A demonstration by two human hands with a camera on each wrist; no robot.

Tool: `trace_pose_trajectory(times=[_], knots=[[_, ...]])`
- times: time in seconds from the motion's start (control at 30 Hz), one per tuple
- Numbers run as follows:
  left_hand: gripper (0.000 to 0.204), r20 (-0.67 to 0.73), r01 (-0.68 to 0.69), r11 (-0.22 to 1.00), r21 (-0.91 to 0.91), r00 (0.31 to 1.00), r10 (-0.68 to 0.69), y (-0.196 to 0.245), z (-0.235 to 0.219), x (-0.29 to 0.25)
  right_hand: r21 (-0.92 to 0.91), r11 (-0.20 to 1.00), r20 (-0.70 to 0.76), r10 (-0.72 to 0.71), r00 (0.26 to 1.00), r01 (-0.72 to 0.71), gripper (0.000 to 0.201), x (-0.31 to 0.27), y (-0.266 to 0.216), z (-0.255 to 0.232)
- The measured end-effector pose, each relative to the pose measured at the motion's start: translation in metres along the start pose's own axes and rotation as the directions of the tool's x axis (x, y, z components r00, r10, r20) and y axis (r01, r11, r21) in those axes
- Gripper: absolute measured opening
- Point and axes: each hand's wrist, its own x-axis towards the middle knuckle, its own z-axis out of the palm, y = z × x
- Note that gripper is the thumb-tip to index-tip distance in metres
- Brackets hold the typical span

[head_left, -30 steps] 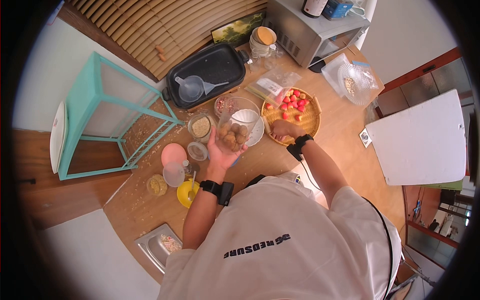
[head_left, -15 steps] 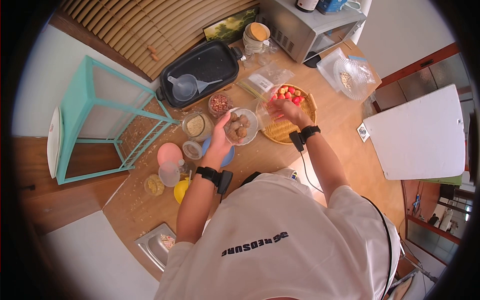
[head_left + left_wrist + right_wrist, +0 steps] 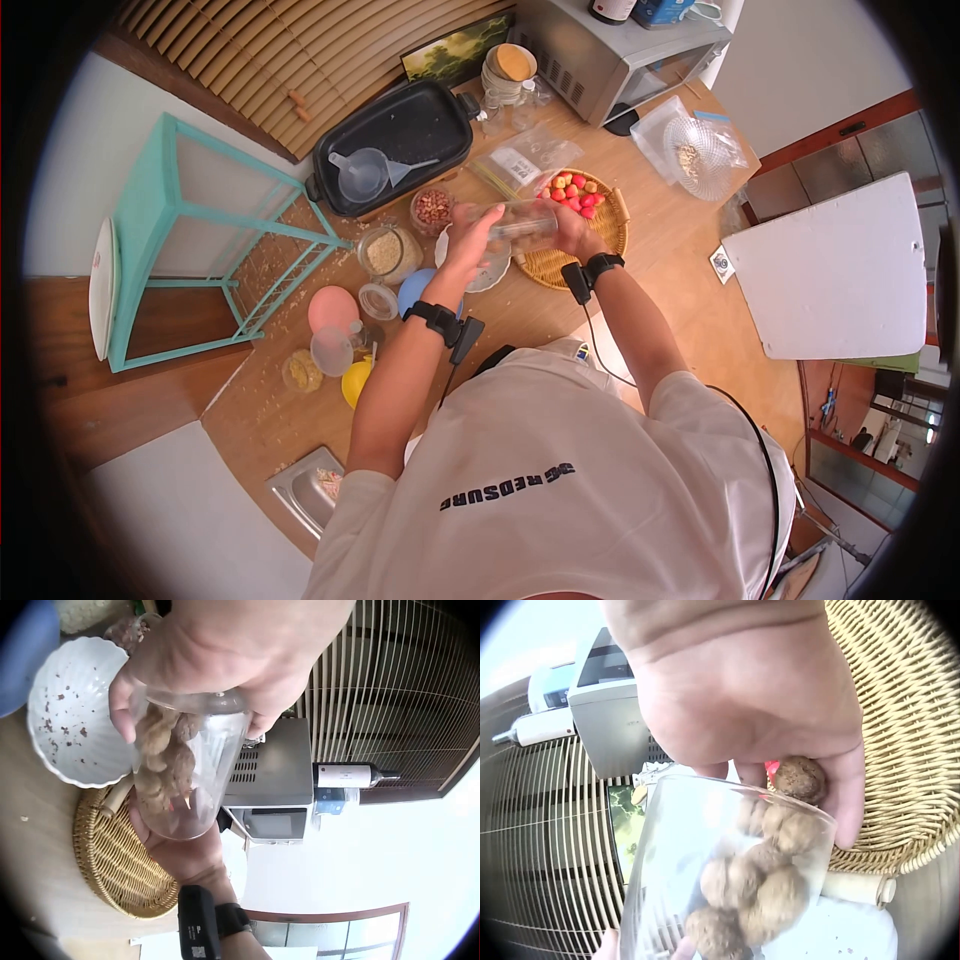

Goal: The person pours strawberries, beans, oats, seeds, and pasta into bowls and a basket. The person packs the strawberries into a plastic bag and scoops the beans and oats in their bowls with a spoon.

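My left hand (image 3: 468,245) grips the closed end of a clear jar (image 3: 199,769), which is tipped on its side with several walnuts (image 3: 761,892) in it. The jar's mouth faces my right hand (image 3: 754,697). That hand is at the rim, its palm toward the mouth and its thumb straight out beside it. One walnut (image 3: 801,780) sits outside the rim, against the right thumb and fingers. Below the jar stands a white scalloped bowl (image 3: 79,712) with small reddish crumbs in it. Red and yellow fruits (image 3: 572,190) lie in the round wicker basket (image 3: 555,268) beneath the right hand.
A jar of reddish nuts (image 3: 432,207), a jar of pale grain (image 3: 390,252) and a blue lid or plate (image 3: 415,290) stand around the bowl. Behind them is a black electric pan (image 3: 345,130) with funnels in it. A microwave (image 3: 610,60) stands at the back.
The right hand has moved from the basket up to the jar's mouth. The left hand has tipped the jar from upright onto its side, mouth toward the right hand.
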Motion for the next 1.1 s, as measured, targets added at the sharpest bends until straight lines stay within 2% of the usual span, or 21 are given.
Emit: trace_pose_trajectory(times=[0.17,0.23,0.27,0.33,0.37,0.43,0.47,0.53,0.57,0.63,0.77,0.83,0.97,1.03,1.07,1.1], knots=[[0.076,-0.010,-0.044,0.997,0.068,0.999,0.045,0.000,0.003,0.005,-0.002,1.000,0.007,-0.014,1.000,0.014,0.040,0.030,0.014,-0.032],[0.077,-0.012,-0.053,0.997,0.058,0.998,0.053,0.001,0.003,0.003,-0.142,0.990,-0.066,-0.030,0.997,0.021,0.041,0.021,0.010,-0.027],[0.077,-0.014,-0.050,0.997,0.058,0.999,0.051,0.002,0.003,0.002,-0.141,0.990,-0.064,-0.027,0.998,0.018,0.041,0.016,0.007,-0.023],[0.078,-0.020,-0.042,0.999,0.033,0.999,0.043,0.004,0.004,0.001,-0.332,0.943,-0.156,-0.090,0.984,0.034,0.044,0.001,-0.002,-0.011],[0.078,-0.020,-0.041,0.999,0.033,0.999,0.042,0.003,0.004,0.001,-0.332,0.943,-0.156,-0.090,0.984,0.033,0.044,-0.006,-0.007,-0.005],[0.078,-0.044,-0.047,0.997,0.056,0.998,0.049,0.002,0.005,0.003,-0.578,0.814,-0.169,-0.174,0.970,0.046,0.046,-0.016,-0.014,0.003],[0.078,-0.043,-0.045,0.997,0.058,0.998,0.047,0.003,0.005,0.005,-0.576,0.816,-0.170,-0.173,0.970,0.044,0.046,-0.018,-0.017,0.003],[0.077,-0.048,-0.070,0.988,0.140,0.996,0.077,0.007,0.006,0.005,-0.772,0.636,-0.164,-0.196,0.967,-0.002,0.048,-0.019,-0.023,-0.001],[0.077,-0.045,-0.067,0.988,0.142,0.996,0.075,0.009,0.006,0.005,-0.770,0.638,-0.168,-0.195,0.966,-0.005,0.048,-0.020,-0.025,-0.002],[0.078,-0.049,-0.073,0.982,0.176,0.995,0.083,0.019,0.006,0.000,-0.824,0.560,-0.204,-0.154,0.967,-0.085,0.050,-0.024,-0.033,0.002],[0.077,-0.047,-0.090,0.978,0.185,0.994,0.101,0.020,0.002,0.007,-0.821,0.554,-0.273,-0.170,0.947,-0.137,0.054,-0.040,-0.047,0.017],[0.076,-0.070,-0.106,0.983,0.152,0.991,0.118,0.019,0.000,0.007,-0.895,0.445,-0.175,-0.336,0.925,-0.007,0.062,-0.029,-0.048,0.007],[0.072,-0.082,-0.066,0.998,0.014,0.994,0.067,0.010,-0.012,0.015,-0.883,0.466,-0.112,-0.332,0.937,0.060,0.066,-0.024,-0.062,0.001],[0.071,0.012,0.043,0.973,-0.228,0.999,-0.042,0.000,-0.022,0.021,-0.775,0.618,0.007,-0.200,0.980,0.132,0.061,-0.042,-0.072,0.021],[0.071,0.006,0.041,0.972,-0.233,0.999,-0.041,-0.006,-0.028,0.023,-0.778,0.614,0.013,-0.197,0.980,0.134,0.061,-0.045,-0.071,0.028],[0.070,0.106,0.072,0.914,-0.400,0.994,-0.032,-0.014,-0.033,0.025,-0.651,0.725,0.118,-0.199,0.973,0.227,0.054,-0.047,-0.068,0.035]])
